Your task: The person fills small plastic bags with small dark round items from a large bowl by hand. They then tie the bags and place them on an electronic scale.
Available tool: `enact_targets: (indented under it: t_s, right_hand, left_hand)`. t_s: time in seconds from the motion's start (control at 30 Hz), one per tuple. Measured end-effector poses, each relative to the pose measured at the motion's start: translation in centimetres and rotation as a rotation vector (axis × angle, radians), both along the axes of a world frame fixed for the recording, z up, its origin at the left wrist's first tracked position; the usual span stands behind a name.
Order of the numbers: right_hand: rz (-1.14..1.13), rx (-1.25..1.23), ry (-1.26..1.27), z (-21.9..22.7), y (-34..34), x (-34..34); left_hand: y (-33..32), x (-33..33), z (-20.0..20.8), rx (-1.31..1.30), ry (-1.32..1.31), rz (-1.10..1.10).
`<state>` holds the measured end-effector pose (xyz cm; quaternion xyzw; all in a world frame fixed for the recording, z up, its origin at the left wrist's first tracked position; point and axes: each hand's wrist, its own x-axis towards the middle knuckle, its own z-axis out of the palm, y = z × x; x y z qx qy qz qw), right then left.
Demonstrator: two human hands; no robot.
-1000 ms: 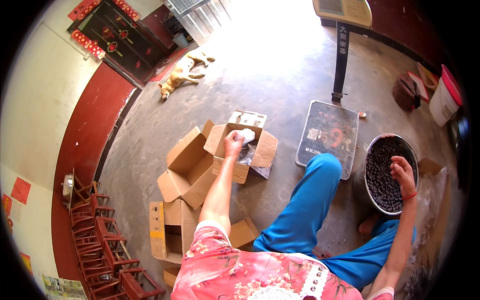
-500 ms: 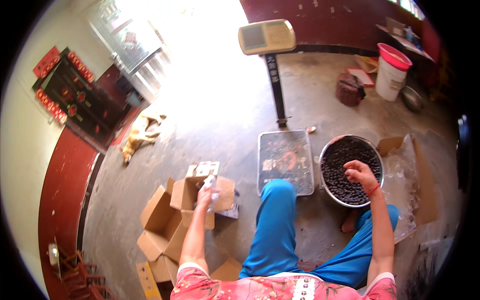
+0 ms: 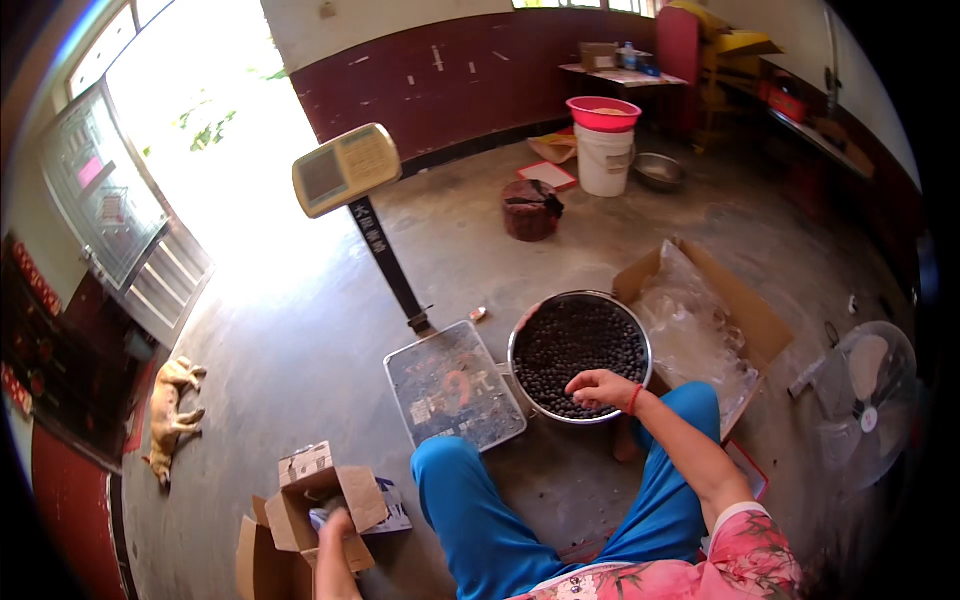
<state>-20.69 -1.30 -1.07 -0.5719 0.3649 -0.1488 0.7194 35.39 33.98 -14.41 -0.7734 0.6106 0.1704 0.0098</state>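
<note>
My left hand is at the mouth of a small open cardboard box, closed around a pale, crumpled packet that looks like plastic. The fingertips are partly hidden. Over the near side of a round metal pot filled with small dark round fruits hovers my right hand, a red string on its wrist. Its fingers are bent together, and whatever they hold, if anything, is too small to make out. The pot is beside the platform scale, whose display stands on a post.
A flattened carton with clear plastic bags lies right of the pot, and a fan is farther right. Another cardboard box sits at lower left. A dog lies on the floor. Farther back are a bundle and white bucket.
My view has swung to the right, bringing the fan in. My left hand has lowered the pale packet into the small box's mouth. My right hand stays over the fruits, lower toward the pot's near side.
</note>
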Motion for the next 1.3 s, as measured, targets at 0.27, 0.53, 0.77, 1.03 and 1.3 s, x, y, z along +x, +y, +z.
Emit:
enact_targets:
  t_s: [0.27,0.53,0.77,1.03,1.3]
  right_hand:
    - [0.069,-0.044,0.175,-1.9,1.7,-0.4]
    - [0.085,-0.060,0.089,-3.1,1.5,-0.8]
    - [0.064,-0.115,0.154,-2.0,2.9,-1.0]
    - [0.060,-0.110,0.173,-1.1,3.5,-1.0]
    - [0.093,-0.254,0.144,-1.7,4.5,-0.2]
  left_hand:
    - [-1.8,-1.2,-0.9,-0.189,-0.045,0.625]
    - [-3.2,-2.9,1.1,-0.326,0.929,0.729]
    - [-1.0,-1.1,-1.3,0.050,1.229,0.885]
    - [-2.6,-1.2,0.6,0.029,1.138,0.892]
    - [-2.7,-2.6,0.3,0.064,1.100,0.896]
